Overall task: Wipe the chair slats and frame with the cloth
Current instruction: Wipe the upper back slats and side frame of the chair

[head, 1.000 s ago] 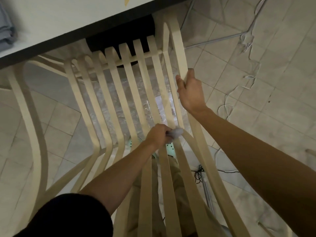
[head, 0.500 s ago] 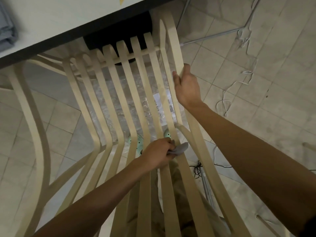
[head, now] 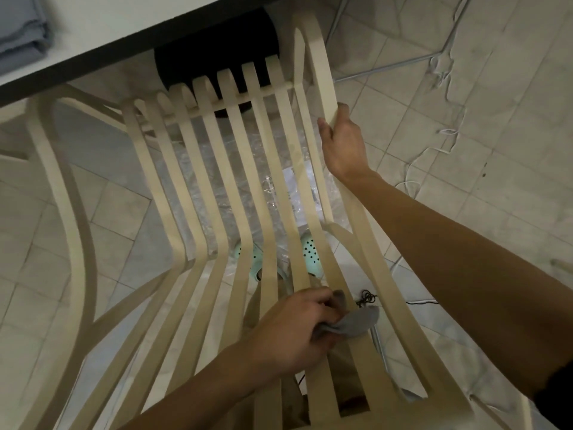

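Mid-wipe here, going left to right. The curved left frame (head: 77, 228) of the pale bent-wood slatted chair (head: 155, 181) has nothing on it right now. The left hand (head: 294, 330) reaches in low across the slats, fingers curled around a crumpled grey cloth (head: 356, 321) that's pressed onto one of the right-side slats, near where they sweep toward the camera. Further right and higher up, the right hand (head: 344, 141) is wrapped around the outer right frame rail (head: 322, 72), arm stretched out, and I'd say it's steadying the chair. Looks like slat-by-slat work. My guess for the next move: drag the cloth along that slat, then shift over to the right rail, which probably means moving the bracing hand.
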Demonstrator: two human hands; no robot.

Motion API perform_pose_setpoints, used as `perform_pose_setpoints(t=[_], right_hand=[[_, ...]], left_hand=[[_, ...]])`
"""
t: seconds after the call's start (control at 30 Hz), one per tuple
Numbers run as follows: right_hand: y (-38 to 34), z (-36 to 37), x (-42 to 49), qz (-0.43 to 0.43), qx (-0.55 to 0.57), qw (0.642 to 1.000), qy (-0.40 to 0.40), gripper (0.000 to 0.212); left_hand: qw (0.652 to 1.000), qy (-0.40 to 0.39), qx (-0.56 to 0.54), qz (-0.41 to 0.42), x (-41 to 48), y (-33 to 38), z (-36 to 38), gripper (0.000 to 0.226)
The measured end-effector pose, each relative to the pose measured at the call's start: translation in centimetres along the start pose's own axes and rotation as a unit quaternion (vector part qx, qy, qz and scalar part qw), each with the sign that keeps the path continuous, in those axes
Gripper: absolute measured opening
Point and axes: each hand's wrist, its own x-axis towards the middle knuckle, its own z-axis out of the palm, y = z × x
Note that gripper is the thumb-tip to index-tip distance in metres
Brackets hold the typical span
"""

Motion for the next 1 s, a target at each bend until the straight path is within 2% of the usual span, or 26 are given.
perform_pose_setpoints(t=[0.17,0.33,0.6,0.67,0.73,0.8,0.9,1.0], right_hand=[[0.2,0.2,-0.2,0.005,-0.003,1.0,0.009,0.032],[0.1,0.2,-0.3,0.0,-0.006,1.0,0.008,0.032],[0.6,0.3,0.1,-0.003,-0.006,1.0,0.0,0.032],[0.7,0.5,0.2,-0.004,-0.003,1.0,-0.002,0.032],[0.8,0.5,0.2,-0.007,-0.003,1.0,-0.001,0.032],[1.0,0.5,0.3,-0.01,-0.001,1.0,0.002,0.032],[1.2,0.7,0.4,-0.012,0.002,1.0,0.005,0.033],[1.3,0.7,0.2,-0.015,0.012,1.0,0.004,0.032]], left_hand=[[1.0,-0.004,0.0,-0.003,1.7,-2.4,1.4,0.017],[0.997,0.018,0.027,-0.075,5.2,-6.1,1.9,0.008],[0.989,0.073,0.041,-0.121,11.0,-12.1,2.6,0.01],[0.987,0.06,0.037,-0.143,12.9,-13.6,2.1,0.011],[0.987,0.013,0.055,-0.152,15.0,-14.8,0.7,0.014],[0.987,0.002,0.087,-0.135,17.2,-16.0,-1.1,0.016],[0.983,0.036,0.153,-0.094,20.4,-17.6,-4.7,0.016],[0.963,0.022,0.268,-0.008,23.1,-18.4,-7.3,0.015]])
